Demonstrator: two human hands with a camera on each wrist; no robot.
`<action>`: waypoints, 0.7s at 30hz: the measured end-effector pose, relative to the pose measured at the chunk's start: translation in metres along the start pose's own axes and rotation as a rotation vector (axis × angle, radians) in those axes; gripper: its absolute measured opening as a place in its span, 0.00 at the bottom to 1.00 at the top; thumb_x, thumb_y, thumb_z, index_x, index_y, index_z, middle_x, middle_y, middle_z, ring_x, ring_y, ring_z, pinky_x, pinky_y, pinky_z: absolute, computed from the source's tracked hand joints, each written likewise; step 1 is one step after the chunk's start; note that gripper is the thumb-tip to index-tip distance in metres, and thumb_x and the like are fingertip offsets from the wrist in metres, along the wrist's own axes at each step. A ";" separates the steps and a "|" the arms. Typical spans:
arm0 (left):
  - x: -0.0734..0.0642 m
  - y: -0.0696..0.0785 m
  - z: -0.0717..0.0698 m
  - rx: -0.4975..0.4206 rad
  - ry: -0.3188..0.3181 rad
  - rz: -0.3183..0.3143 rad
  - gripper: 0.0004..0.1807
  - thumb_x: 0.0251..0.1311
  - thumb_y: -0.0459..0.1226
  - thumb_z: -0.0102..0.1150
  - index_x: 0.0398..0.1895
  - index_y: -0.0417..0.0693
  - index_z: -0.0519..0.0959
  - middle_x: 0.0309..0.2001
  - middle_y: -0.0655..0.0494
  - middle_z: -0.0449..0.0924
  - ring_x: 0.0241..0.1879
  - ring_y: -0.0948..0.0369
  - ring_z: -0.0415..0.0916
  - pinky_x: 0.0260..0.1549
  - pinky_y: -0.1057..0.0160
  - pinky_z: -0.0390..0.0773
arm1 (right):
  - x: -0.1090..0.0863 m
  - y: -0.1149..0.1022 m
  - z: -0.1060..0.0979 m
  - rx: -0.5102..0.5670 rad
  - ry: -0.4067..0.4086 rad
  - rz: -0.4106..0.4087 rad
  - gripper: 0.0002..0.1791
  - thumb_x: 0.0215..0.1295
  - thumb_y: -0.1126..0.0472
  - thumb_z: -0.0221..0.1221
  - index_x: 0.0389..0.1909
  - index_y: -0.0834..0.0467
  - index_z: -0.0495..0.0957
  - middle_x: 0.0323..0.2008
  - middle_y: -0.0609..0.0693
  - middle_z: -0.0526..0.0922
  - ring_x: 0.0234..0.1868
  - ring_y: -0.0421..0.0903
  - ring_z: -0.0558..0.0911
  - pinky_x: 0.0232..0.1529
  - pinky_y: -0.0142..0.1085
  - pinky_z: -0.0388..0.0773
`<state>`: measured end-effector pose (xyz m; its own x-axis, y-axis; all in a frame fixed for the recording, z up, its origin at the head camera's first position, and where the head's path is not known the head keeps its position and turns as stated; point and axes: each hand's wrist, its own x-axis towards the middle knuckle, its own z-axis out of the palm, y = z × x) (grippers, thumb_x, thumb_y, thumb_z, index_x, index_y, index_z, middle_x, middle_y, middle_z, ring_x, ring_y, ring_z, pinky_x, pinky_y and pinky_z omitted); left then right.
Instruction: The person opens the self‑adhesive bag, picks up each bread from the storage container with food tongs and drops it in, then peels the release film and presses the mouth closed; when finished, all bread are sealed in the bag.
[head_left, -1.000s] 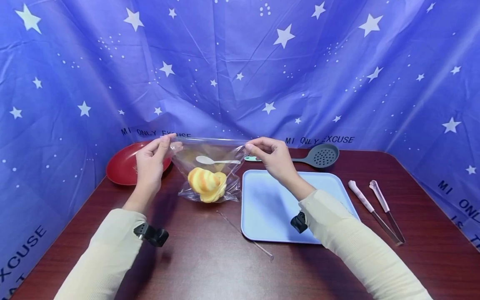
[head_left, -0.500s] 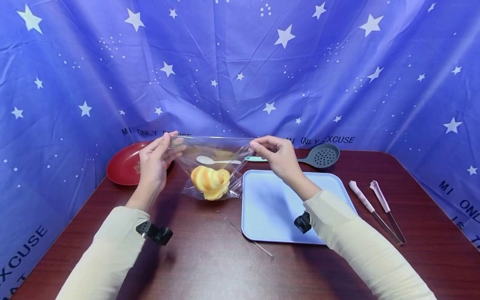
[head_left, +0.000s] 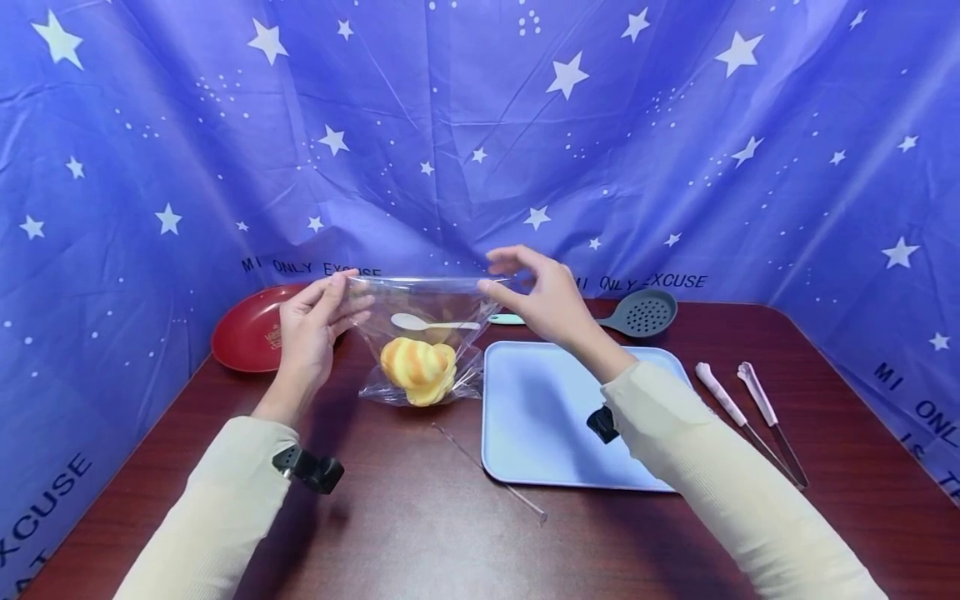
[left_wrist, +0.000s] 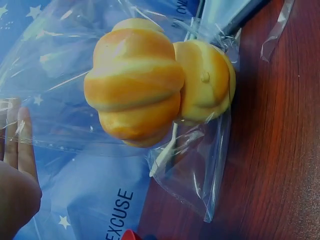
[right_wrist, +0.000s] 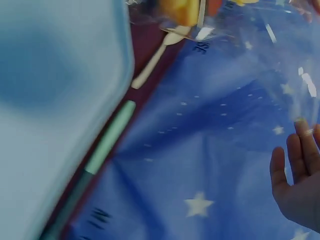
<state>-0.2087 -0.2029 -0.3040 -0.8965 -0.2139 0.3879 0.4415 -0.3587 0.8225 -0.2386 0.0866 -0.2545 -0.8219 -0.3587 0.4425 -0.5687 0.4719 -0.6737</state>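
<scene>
A clear plastic bag (head_left: 465, 304) with two toy-like bread rolls at its bottom hangs upright, its mouth stretched sideways. One striped yellow-orange roll (head_left: 412, 360) sits in front of a paler roll (left_wrist: 206, 82). My left hand (head_left: 309, 333) pinches the bag's upper left corner between thumb and index finger, the other fingers extended. At the upper right corner my right hand (head_left: 543, 296) has thumb and fingers spread apart. Its thumb lies at the bag's edge; whether it touches the film I cannot tell. The right wrist view shows that hand's straight fingers (right_wrist: 296, 159) beside the film.
A pale blue tray (head_left: 570, 450) lies right of the bag, a clear thin strip (head_left: 517, 496) by its front-left corner. Behind are a white spoon (head_left: 453, 326) and a slotted skimmer (head_left: 647, 315). Tongs (head_left: 776, 429) lie far right, a red plate (head_left: 240, 333) left.
The right hand's fingers have spread from their pinch on the bag's right corner and lifted. The left hand has shifted slightly right and still pinches its corner.
</scene>
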 end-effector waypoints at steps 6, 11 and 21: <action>-0.002 0.002 0.002 0.009 0.005 0.016 0.12 0.74 0.33 0.56 0.41 0.48 0.90 0.41 0.54 0.89 0.36 0.60 0.88 0.36 0.64 0.86 | 0.031 -0.043 0.015 -0.264 -0.137 -0.247 0.17 0.70 0.51 0.65 0.52 0.57 0.85 0.50 0.50 0.87 0.55 0.48 0.80 0.61 0.42 0.71; -0.003 0.002 0.003 0.010 0.026 0.029 0.12 0.74 0.32 0.55 0.47 0.46 0.89 0.44 0.53 0.89 0.38 0.61 0.88 0.38 0.64 0.86 | 0.053 -0.079 0.037 -0.381 -0.328 -0.247 0.20 0.73 0.47 0.61 0.56 0.56 0.84 0.52 0.48 0.86 0.57 0.46 0.80 0.63 0.40 0.71; -0.005 0.001 0.010 0.030 0.007 0.037 0.14 0.74 0.30 0.53 0.53 0.45 0.86 0.51 0.55 0.87 0.40 0.62 0.86 0.39 0.64 0.86 | 0.078 -0.101 0.064 -0.448 -0.558 -0.235 0.13 0.72 0.47 0.62 0.38 0.52 0.87 0.25 0.44 0.81 0.31 0.43 0.76 0.37 0.35 0.73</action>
<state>-0.2044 -0.1936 -0.3007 -0.8791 -0.2329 0.4158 0.4733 -0.3231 0.8195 -0.2431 -0.0412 -0.1896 -0.6066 -0.7888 0.0988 -0.7837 0.5726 -0.2407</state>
